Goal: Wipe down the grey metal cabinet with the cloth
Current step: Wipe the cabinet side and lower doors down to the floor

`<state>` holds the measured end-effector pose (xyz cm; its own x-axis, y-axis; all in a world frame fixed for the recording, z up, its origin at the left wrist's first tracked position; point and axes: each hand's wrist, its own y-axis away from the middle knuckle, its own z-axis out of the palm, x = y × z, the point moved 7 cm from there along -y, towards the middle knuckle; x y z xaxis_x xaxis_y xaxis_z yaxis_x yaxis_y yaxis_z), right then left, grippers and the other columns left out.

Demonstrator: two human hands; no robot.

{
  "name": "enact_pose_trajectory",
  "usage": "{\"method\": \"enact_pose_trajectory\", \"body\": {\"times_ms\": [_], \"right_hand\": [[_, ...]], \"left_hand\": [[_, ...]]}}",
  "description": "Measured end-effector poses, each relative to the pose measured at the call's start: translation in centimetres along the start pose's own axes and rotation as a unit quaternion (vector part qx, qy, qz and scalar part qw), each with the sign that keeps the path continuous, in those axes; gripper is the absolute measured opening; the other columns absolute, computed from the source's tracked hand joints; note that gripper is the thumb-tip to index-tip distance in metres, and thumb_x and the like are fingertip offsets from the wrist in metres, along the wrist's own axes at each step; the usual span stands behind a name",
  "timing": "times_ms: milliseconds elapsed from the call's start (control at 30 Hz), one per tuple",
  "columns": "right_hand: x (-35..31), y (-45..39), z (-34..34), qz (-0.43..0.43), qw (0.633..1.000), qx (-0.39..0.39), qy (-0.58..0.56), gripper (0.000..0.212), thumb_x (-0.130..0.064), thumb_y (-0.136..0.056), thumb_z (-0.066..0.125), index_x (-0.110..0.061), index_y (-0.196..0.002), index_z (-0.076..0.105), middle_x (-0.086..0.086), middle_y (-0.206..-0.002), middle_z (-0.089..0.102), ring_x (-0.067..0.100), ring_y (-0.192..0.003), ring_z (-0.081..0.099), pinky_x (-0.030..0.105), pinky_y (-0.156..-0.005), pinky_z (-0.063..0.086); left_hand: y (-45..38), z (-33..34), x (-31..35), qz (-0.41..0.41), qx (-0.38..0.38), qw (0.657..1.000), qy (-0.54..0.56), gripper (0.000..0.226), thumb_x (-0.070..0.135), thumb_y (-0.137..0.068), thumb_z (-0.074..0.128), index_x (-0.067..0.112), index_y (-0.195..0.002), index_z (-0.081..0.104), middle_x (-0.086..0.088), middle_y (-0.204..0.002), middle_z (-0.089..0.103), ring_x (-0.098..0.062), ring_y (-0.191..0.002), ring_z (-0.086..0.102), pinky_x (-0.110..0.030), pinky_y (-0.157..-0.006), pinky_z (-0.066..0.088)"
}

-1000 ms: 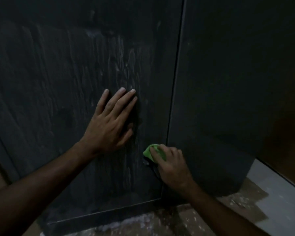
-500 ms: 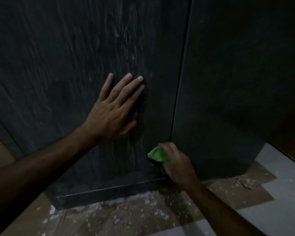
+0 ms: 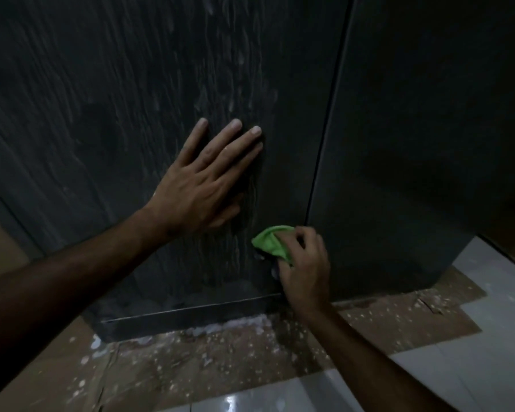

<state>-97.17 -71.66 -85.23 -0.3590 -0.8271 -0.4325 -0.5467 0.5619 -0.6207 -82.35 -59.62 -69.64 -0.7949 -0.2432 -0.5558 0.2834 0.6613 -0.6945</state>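
The grey metal cabinet [image 3: 131, 99] fills most of the view, its front panel streaked with pale wet smears. My left hand [image 3: 202, 185] lies flat on that panel with fingers straight and spread. Below and to its right, my right hand [image 3: 305, 269] grips a bunched green cloth [image 3: 272, 242] and presses it against the panel's lower right corner, next to the vertical seam. Part of the cloth is hidden under my fingers.
The cabinet's side face [image 3: 414, 144] runs off to the right of the seam. Brown cardboard [image 3: 220, 358] flecked with white spots covers the floor at the cabinet's base. Pale glossy tiles [image 3: 473, 367] show at the lower right.
The view has tilted down, showing more floor. My right hand with the cloth has slid down toward the panel's lower corner. My left hand stays flat on the panel.
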Motion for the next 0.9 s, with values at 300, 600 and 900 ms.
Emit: {"method": "enact_pose_trajectory", "body": {"times_ms": [300, 600, 900], "right_hand": [[6.5, 5.2, 3.5, 0.110, 0.978, -0.170, 0.049, 0.038, -0.022, -0.092, 0.070, -0.029, -0.128, 0.061, 0.000, -0.143, 0.050, 0.020, -0.113, 0.063, 0.037, -0.095, 0.054], [10.5, 9.0, 8.1, 0.203, 0.948, -0.238, 0.053, 0.033, -0.029, -0.096, 0.067, -0.021, -0.127, 0.065, 0.003, -0.124, 0.067, 0.024, -0.112, 0.065, 0.031, -0.095, 0.046], [3.9, 10.8, 12.9, 0.374, 0.892, -0.138, -0.212, 0.022, -0.028, -0.097, 0.068, -0.008, -0.086, 0.065, 0.016, -0.092, 0.071, 0.023, -0.090, 0.064, 0.019, -0.070, 0.033]], "left_hand": [[0.2, 0.5, -0.1, 0.012, -0.003, 1.000, -0.009, 0.089, 0.049, -0.097, 0.054, 0.009, -0.168, 0.017, -0.010, -0.177, 0.011, -0.030, -0.164, 0.008, -0.057, -0.131, 0.000], [0.1, 0.4, -0.1, 0.021, 0.007, 1.000, -0.016, 0.086, 0.048, -0.100, 0.053, 0.009, -0.168, 0.017, -0.011, -0.176, 0.012, -0.031, -0.163, 0.009, -0.058, -0.131, 0.001], [0.0, 0.8, 0.0, 0.018, 0.005, 1.000, -0.021, 0.088, 0.052, -0.099, 0.051, 0.010, -0.168, 0.016, -0.011, -0.176, 0.012, -0.031, -0.164, 0.007, -0.058, -0.130, -0.001]]}}
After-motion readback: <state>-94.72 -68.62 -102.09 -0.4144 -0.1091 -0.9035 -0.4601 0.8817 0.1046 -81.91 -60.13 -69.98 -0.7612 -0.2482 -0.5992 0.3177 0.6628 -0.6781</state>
